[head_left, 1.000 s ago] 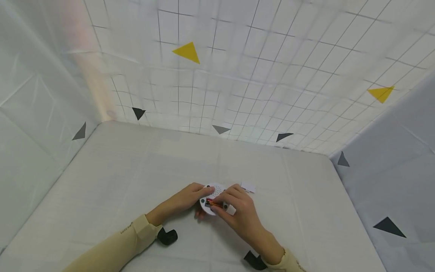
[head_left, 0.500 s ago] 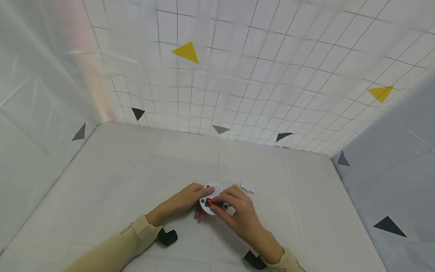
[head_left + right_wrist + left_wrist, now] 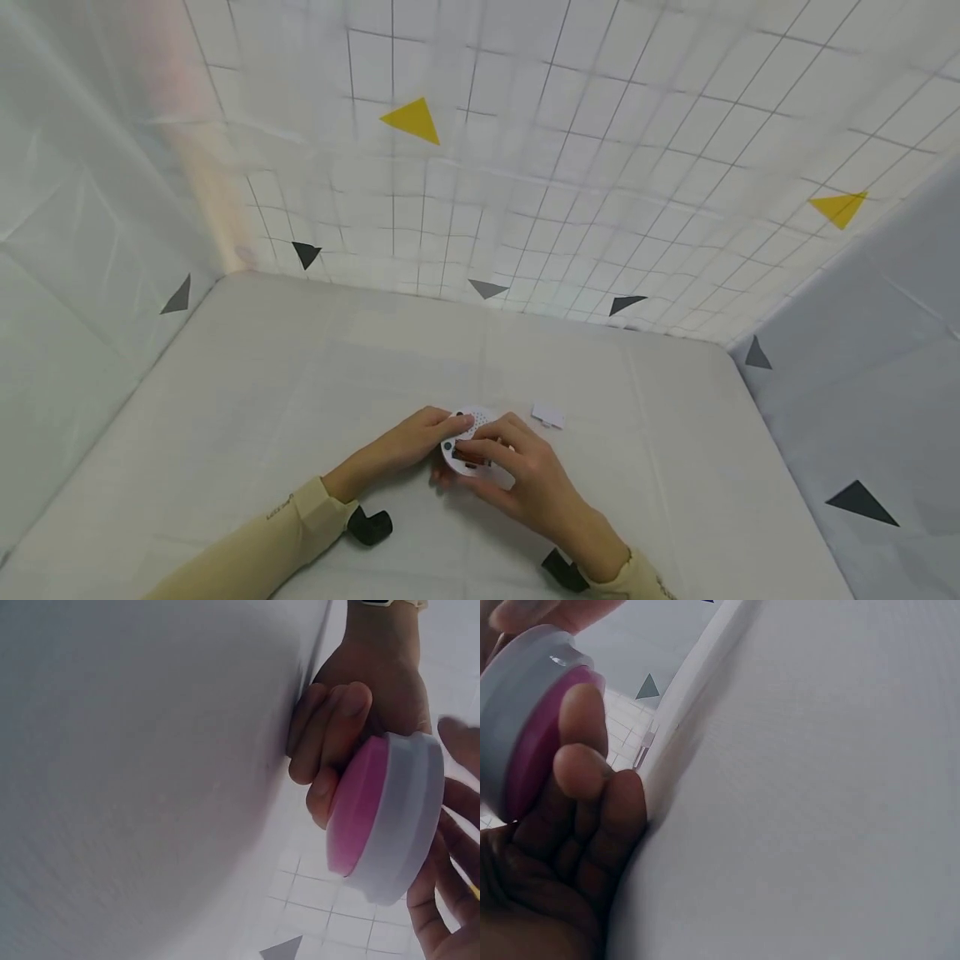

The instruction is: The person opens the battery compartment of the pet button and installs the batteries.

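Note:
My left hand (image 3: pixel 412 437) grips a round white device (image 3: pixel 460 463) near the middle of the table, thumb on its face and fingers curled underneath. Small speaker holes dot that face, and the device's other side is pink (image 3: pixel 358 810) in the right wrist view. An uncovered battery compartment holds reddish batteries (image 3: pixel 471 457), partly hidden by fingers. Over it, my right hand (image 3: pixel 534 468) presses bent fingers at the batteries, its thumb spread apart near the lower rim. The left wrist view shows left fingers (image 3: pixel 585 769) against the pink side.
A small white battery cover (image 3: pixel 548 415) lies on the table (image 3: pixel 360 350) right of the device. Black curved pieces (image 3: pixel 370 527) sit by both wrists. White sheet walls stand on the left, right and back, the back one gridded with triangle marks.
My right thumb and fingertips have come apart from their pinch on a battery. The thumb has dropped toward the rim, and the fingers now press at the compartment. The left hand keeps its grip.

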